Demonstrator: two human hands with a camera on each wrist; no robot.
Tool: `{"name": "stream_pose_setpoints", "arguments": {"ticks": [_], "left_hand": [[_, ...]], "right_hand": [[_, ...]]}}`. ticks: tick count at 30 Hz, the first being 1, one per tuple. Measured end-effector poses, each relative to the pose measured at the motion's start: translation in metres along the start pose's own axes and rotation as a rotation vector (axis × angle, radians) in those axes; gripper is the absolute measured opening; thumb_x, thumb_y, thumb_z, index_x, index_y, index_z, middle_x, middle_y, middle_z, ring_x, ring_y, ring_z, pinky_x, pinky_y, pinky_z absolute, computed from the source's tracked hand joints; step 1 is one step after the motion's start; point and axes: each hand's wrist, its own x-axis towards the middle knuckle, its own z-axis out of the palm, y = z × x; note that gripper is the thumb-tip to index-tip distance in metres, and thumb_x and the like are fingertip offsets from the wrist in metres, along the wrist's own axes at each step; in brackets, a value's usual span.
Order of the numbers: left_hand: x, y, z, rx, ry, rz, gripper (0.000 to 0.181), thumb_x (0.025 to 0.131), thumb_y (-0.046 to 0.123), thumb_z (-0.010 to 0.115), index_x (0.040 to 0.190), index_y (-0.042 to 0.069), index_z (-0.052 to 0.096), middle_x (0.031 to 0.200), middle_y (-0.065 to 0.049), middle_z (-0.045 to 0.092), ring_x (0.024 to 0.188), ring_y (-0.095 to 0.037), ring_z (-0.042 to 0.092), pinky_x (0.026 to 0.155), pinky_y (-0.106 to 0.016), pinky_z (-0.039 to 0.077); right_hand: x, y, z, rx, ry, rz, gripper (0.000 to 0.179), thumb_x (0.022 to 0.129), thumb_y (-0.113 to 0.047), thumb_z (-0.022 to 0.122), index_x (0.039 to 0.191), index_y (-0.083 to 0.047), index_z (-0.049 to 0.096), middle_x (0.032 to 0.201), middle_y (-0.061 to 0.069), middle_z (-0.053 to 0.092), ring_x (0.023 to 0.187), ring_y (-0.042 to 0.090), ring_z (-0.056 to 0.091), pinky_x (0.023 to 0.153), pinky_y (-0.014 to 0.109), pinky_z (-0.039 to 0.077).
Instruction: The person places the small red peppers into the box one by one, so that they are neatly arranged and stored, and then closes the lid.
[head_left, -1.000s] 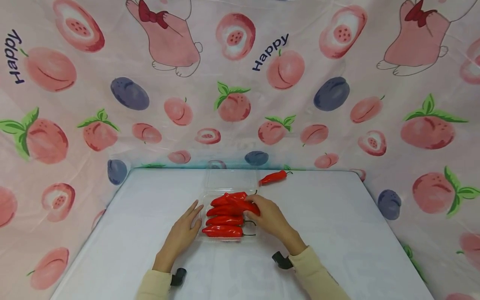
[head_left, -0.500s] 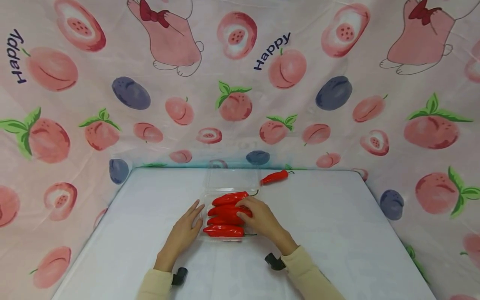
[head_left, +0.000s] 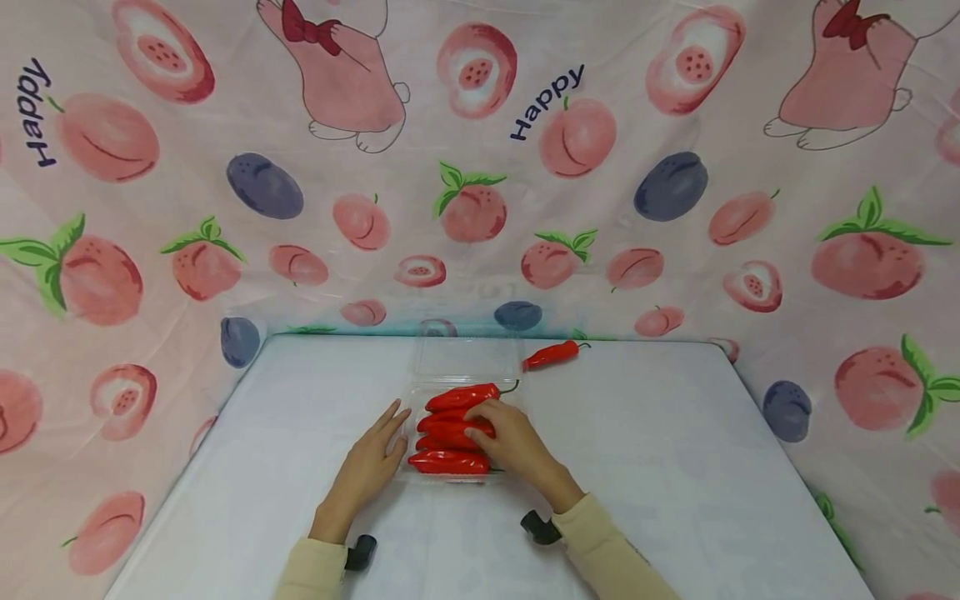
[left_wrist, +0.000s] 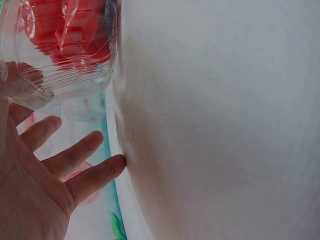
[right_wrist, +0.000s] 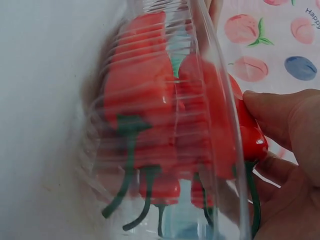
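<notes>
A clear plastic clamshell box stands on the table with its lid folded back. Several red chili peppers lie side by side in it, stems to the right. My right hand pinches one red chili pepper between thumb and fingers, on top of the others; its green stem hangs past the rim in the right wrist view. My left hand, fingers spread and fairly straight, rests at the box's left side; in the left wrist view its thumb side is right at the ridged wall.
Another red chili pepper lies on the white table, right of the lid near the back edge. Behind the table hangs a pink cloth printed with fruit. A black wrist camera sits under the right sleeve.
My right hand has brought its pepper left and slightly down, from over the box's right part onto the middle of the row. The left hand stays at the box's side.
</notes>
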Motion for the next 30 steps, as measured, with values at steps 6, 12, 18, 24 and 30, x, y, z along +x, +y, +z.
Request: {"name": "stream_pose_setpoints", "arguments": {"ticks": [6, 12, 18, 24, 30], "left_hand": [[0.0, 0.001, -0.001, -0.002, -0.001, 0.0, 0.051, 0.098, 0.027, 0.056, 0.147, 0.02, 0.047, 0.16, -0.001, 0.035, 0.141, -0.032, 0.044, 0.109, -0.056, 0.042], [0.0, 0.001, 0.0, 0.002, -0.005, -0.007, 0.051, 0.098, 0.028, 0.056, 0.147, 0.021, 0.047, 0.16, -0.001, 0.034, 0.142, -0.031, 0.043, 0.109, -0.056, 0.042], [0.0, 0.001, 0.0, 0.001, -0.007, -0.017, 0.051, 0.098, 0.029, 0.056, 0.148, 0.022, 0.046, 0.161, 0.0, 0.034, 0.142, -0.031, 0.042, 0.109, -0.056, 0.042], [0.0, 0.001, 0.0, 0.001, -0.01, -0.015, 0.052, 0.098, 0.029, 0.057, 0.148, 0.022, 0.046, 0.161, 0.0, 0.033, 0.143, -0.031, 0.042, 0.109, -0.056, 0.042], [0.0, 0.001, 0.0, -0.001, -0.014, -0.013, 0.051, 0.098, 0.029, 0.056, 0.148, 0.021, 0.046, 0.161, -0.001, 0.034, 0.143, -0.031, 0.042, 0.109, -0.055, 0.042]], "right_hand": [[0.001, -0.002, 0.003, 0.007, 0.003, 0.01, 0.024, 0.09, -0.024, 0.071, 0.112, -0.016, 0.069, 0.11, -0.001, 0.069, 0.105, 0.018, 0.062, 0.093, 0.037, 0.057], [0.001, 0.0, 0.008, 0.011, 0.016, 0.021, 0.022, 0.09, -0.025, 0.071, 0.11, -0.018, 0.069, 0.109, -0.002, 0.069, 0.102, 0.016, 0.062, 0.091, 0.036, 0.057], [0.001, 0.001, 0.012, 0.002, 0.03, 0.014, 0.021, 0.089, -0.025, 0.072, 0.109, -0.018, 0.069, 0.108, -0.003, 0.07, 0.099, 0.015, 0.062, 0.089, 0.034, 0.057], [0.0, 0.001, 0.014, -0.017, 0.047, 0.014, 0.021, 0.089, -0.025, 0.073, 0.108, -0.018, 0.07, 0.107, -0.003, 0.07, 0.097, 0.014, 0.062, 0.088, 0.032, 0.058], [0.001, 0.001, 0.015, -0.04, 0.06, 0.027, 0.021, 0.088, -0.027, 0.073, 0.107, -0.019, 0.071, 0.107, -0.003, 0.07, 0.1, 0.015, 0.062, 0.089, 0.033, 0.058]]}}
